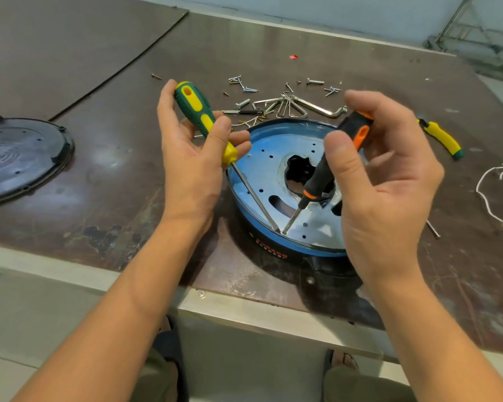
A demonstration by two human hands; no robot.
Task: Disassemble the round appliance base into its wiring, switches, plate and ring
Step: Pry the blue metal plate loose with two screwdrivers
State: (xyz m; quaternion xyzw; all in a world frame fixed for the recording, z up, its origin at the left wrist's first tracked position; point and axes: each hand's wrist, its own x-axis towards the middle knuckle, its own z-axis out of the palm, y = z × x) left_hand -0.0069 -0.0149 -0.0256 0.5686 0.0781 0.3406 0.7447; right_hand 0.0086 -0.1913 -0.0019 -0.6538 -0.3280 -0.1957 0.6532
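**Two screwdrivers meet at the plate's edge — the prying step, by the look of it**

Head view: the left hand (192,158) grips a green-and-yellow screwdriver (199,111) and the right hand (389,181) a black-and-orange screwdriver (325,166). Both tips sit at 6 o'clock on the shiny plate (262,166), not yet lifted from the round appliance base (273,250) at mid-table. The next move likely calls for steady leverage at the seam. Loose screws (246,89) and hex keys (294,105) lie at 12 o'clock, a black cover (18,158) at 9 — on a scuffed brown table (122,146).
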